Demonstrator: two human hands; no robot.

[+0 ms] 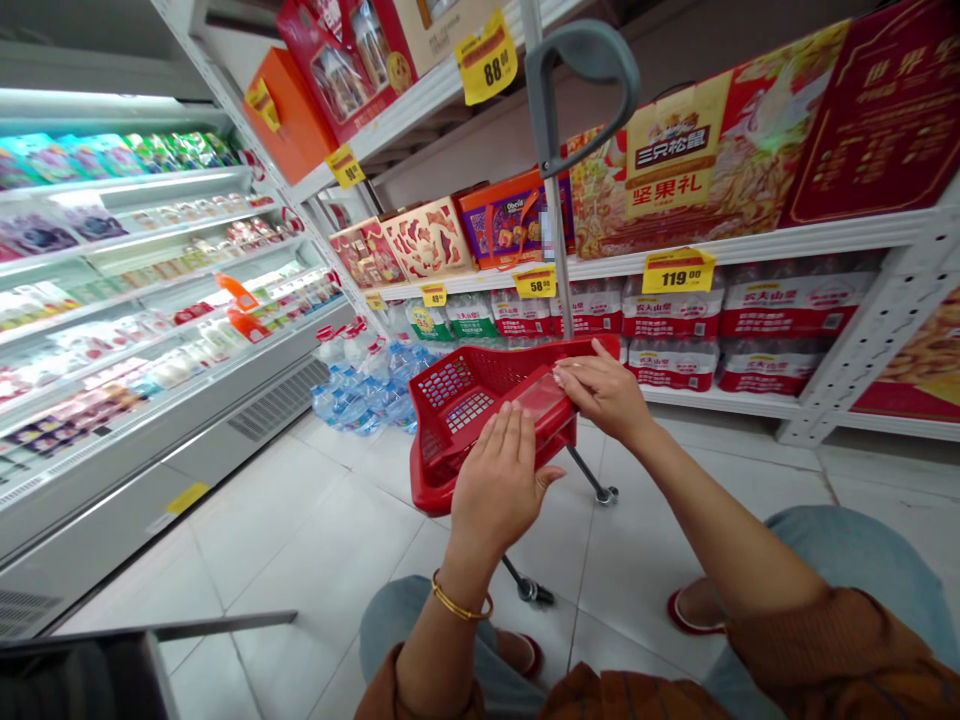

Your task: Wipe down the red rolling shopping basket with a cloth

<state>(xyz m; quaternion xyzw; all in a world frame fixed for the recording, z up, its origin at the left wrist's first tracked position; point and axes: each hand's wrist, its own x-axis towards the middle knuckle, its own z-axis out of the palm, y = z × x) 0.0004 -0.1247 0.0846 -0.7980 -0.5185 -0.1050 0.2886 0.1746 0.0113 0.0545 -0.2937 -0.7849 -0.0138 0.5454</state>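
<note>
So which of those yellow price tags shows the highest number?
The tag reading 119, on the shelf edge right of the basket's handle pole. The other legible tags read 88, 58 and 49.

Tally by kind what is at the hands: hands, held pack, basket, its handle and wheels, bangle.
hands: 2, left hand and right hand
pack: 1
basket: 1
handle: 1
wheels: 2
bangle: 1
total: 8
</note>
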